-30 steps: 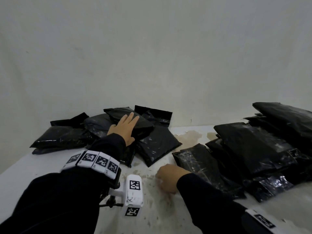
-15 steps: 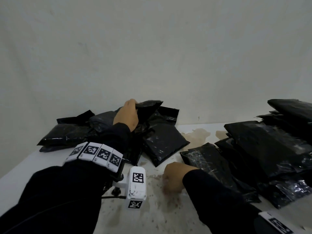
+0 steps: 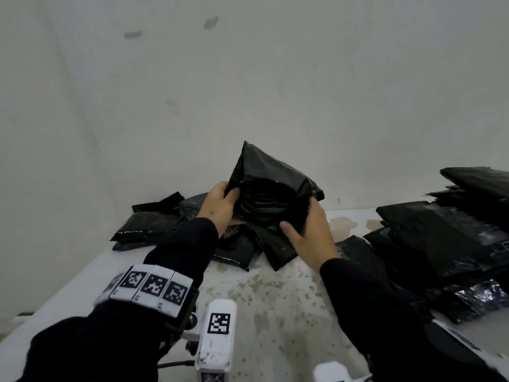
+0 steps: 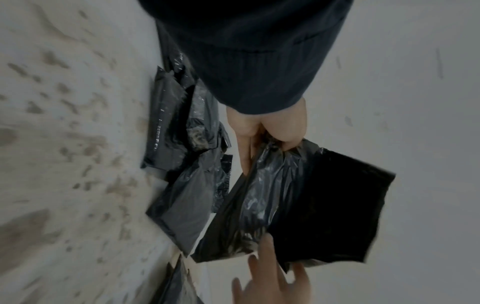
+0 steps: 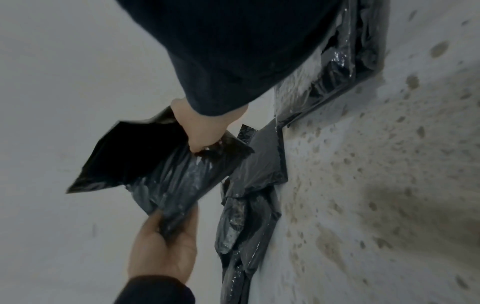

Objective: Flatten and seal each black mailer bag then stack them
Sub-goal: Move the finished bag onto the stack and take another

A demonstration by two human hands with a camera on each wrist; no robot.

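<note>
At the far left of the stained white tabletop (image 3: 278, 307) lies a loose pile of black mailer bags (image 3: 154, 224) against the wall. Just right of it, the left hand (image 3: 219, 206) grips the left edge of a crumpled black mailer bag (image 3: 271, 194), lifted clear above the pile. The right hand (image 3: 309, 232) clasps that bag's lower right side, thumb across its front. Further right sits a stack of black mailer bags (image 3: 440, 238), reaching the picture's edge.
</note>
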